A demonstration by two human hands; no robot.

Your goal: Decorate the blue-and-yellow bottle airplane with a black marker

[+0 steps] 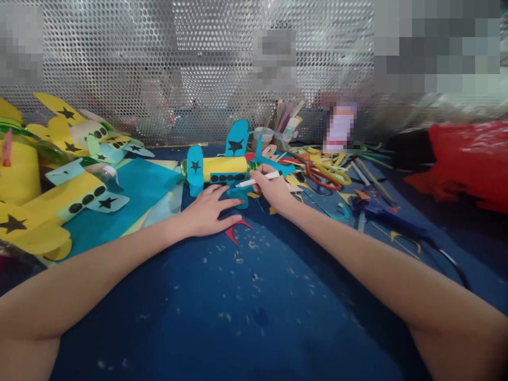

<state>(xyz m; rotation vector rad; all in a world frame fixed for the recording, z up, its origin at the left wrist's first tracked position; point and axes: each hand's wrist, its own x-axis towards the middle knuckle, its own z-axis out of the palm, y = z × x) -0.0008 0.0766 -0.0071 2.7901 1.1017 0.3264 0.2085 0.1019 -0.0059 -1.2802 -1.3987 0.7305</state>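
A toy airplane [226, 166] made from a bottle wrapped in yellow paper lies on its belly, with blue paper wings and tail. Black stars mark the far wing [237, 138] and the tail, and black ovals run along the blue window strip. My right hand [272, 186] grips a white marker [260, 180], its tip over the near blue wing [238, 197]. Spread flat, my left hand [212, 210] rests its fingers on that wing and the table beside it. A red paper scrap [238, 228] lies by my left thumb.
Several finished-looking paper airplanes [59, 201] crowd the left over blue paper sheets [135, 196]. At right lie red-handled scissors [323, 177], paper scraps, and a blue glue gun [392, 217] with its cord. A red plastic bag [472, 164] sits farther right. Brush cups [262, 137] stand behind.
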